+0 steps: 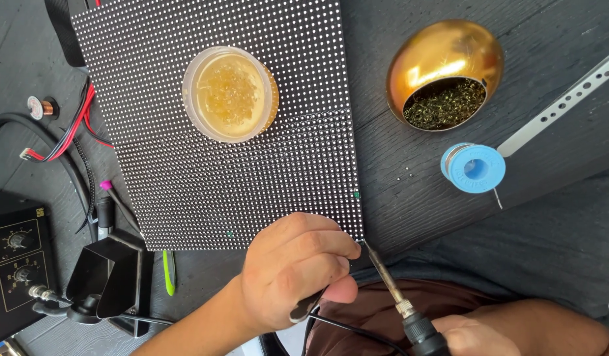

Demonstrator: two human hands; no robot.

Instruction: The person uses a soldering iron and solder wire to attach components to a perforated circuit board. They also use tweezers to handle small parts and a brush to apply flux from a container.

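below, dark wooden table [410, 191] under led panel [212, 132], right hand [472, 336] gripping soldering iron [387, 277]

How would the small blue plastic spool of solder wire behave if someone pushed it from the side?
The small blue plastic spool of solder wire lies flat on one flange on the dark wooden table, so it would probably slide rather than roll. Its loose wire end would likely drag along. It may feel heavy for its size, being wound with metal.

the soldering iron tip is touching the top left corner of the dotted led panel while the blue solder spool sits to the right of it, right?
Not quite: in the head view the soldering iron tip touches the bottom right corner of the LED panel, beside the left hand. The blue solder spool does sit to the panel's right.
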